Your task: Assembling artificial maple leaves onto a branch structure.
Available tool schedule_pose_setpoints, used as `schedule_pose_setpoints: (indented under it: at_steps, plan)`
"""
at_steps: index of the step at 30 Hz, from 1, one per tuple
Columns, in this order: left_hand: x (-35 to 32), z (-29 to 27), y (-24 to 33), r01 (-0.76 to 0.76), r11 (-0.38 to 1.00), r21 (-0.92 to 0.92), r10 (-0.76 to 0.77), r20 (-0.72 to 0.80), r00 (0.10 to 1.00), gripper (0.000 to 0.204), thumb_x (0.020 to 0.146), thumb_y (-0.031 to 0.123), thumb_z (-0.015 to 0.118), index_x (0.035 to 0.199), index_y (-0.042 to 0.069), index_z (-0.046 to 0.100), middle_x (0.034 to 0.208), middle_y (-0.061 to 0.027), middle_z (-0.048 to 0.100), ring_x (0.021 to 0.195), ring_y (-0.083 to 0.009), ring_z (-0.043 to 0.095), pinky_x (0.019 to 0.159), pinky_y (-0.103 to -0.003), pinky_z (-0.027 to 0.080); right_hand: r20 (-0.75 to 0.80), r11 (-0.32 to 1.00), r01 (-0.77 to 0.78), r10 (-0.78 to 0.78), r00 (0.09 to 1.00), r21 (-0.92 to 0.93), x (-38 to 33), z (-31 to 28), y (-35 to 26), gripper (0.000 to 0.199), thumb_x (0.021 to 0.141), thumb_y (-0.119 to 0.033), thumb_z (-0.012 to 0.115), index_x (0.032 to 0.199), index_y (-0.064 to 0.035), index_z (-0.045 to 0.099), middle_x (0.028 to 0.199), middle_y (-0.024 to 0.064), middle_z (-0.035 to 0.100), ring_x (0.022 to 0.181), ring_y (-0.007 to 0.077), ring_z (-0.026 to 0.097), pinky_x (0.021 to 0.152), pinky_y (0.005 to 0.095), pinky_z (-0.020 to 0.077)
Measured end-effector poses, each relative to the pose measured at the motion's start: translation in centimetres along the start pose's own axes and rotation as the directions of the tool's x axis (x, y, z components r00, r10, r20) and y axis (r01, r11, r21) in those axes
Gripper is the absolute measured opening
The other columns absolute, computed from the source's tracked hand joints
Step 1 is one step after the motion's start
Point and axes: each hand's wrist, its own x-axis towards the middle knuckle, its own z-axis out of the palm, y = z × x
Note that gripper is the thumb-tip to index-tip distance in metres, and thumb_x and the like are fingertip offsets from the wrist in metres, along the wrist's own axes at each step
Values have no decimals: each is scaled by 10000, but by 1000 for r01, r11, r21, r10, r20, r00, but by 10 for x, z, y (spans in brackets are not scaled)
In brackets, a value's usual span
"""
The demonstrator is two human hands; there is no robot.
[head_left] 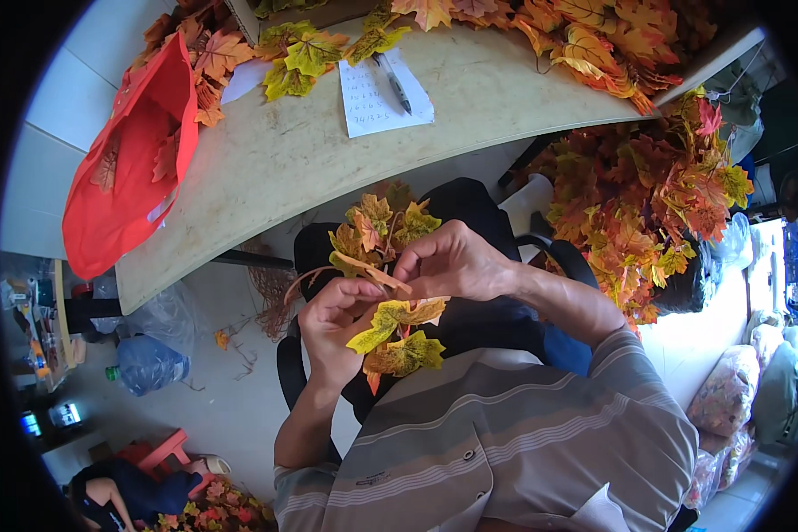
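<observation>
Over my lap I hold an artificial maple leaf garland with yellow-green and orange leaves. My left hand is closed around its middle, with thumb and fingers pressed together at the stem. From the right, my right hand pinches the same garland just beside the left fingertips. Some leaves stick up beyond my hands, and others hang below them toward my shirt. A thin brown stem curves out to the left of the left hand. The exact spot where the fingertips meet the stem is partly hidden.
Ahead stands a pale table bearing a paper slip, a pen, a red bag and leaf heaps. More leaf garlands hang at right. Left are a blue plastic jug and, lower, a seated person.
</observation>
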Motion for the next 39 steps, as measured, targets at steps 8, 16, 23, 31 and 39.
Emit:
schedule_pose_setpoints:
  at_steps: [8, 16, 23, 31, 39]
  plan:
    - [-2, 3, 3, -182, 983, 17, 183, -49, 982, 200, 771, -79, 666, 927, -28, 550, 895, -107, 643, 833, -174, 662, 784, -282, 539, -97, 976, -43, 65, 993, 215, 0, 5, 2, 95, 845, -12, 675, 927, 36, 669, 825, 46, 679, 780, 76, 636, 693, 205, 503]
    - [-3, -1, -9, -301, 946, 118, 305, -20, 952, 261, 764, -78, 694, 963, -42, 529, 921, -127, 618, 855, -206, 664, 802, -306, 557, -67, 932, 97, -79, 995, 349, -1, 10, 9, 104, 850, -11, 671, 947, 26, 676, 843, 47, 678, 772, 87, 640, 701, 203, 509]
    - [-3, 0, -3, -254, 967, -30, 254, -2, 967, 240, 748, -144, 657, 962, -115, 552, 964, -169, 607, 915, -262, 659, 858, -370, 564, -52, 934, 44, -28, 998, 355, -2, 8, 6, 113, 856, -58, 683, 947, 9, 686, 854, 28, 679, 761, 61, 616, 659, 184, 476]
    - [-3, 1, 2, -199, 979, 53, 201, -20, 979, 281, 744, -25, 725, 958, -39, 543, 912, -116, 642, 850, -176, 665, 781, -275, 539, -60, 927, 42, -21, 998, 373, 1, 11, 14, 114, 860, -97, 688, 934, -11, 696, 812, 1, 679, 677, 18, 572, 515, 169, 393]
    - [-2, 1, -1, -140, 988, 60, 142, -36, 989, 277, 741, -30, 730, 960, -40, 559, 889, -98, 643, 819, -163, 666, 766, -262, 539, -27, 943, -19, 30, 999, 332, 0, 6, 9, 87, 870, -41, 657, 934, 15, 675, 806, 45, 678, 736, 84, 648, 632, 197, 485]
